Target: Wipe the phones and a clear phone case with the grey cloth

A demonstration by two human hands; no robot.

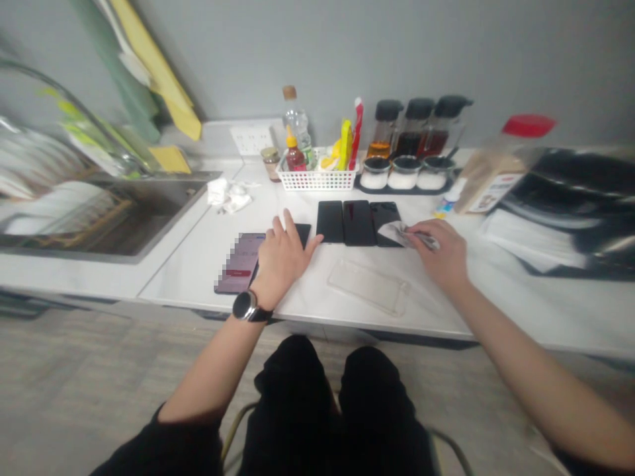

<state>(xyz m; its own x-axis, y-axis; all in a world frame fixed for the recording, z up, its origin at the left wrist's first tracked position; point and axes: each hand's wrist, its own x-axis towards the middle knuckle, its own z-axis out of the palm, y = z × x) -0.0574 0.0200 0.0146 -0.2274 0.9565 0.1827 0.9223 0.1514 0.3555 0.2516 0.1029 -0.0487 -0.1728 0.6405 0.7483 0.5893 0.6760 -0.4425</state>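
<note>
My left hand [284, 254], with a watch [245, 305] on its wrist, lies with spread fingers over a dark phone [302, 233] that it partly covers. Just left of it is another phone [237, 264] with its screen lit. Three dark phones [330, 222] [359, 223] [385, 217] lie side by side between my hands. My right hand [440, 250] pinches a crumpled white tissue [399, 233], which overlaps the rightmost of the three. In front of them a clear phone case [370, 287] lies flat on the counter.
A white basket [317, 180] with bottles and packets stands behind the phones, beside a black rack of seasoning jars [405, 173]. Crumpled tissues [229, 196] lie near the sink [149, 238]. At right are a red-lidded jar [506, 168] and a dark appliance [590, 198].
</note>
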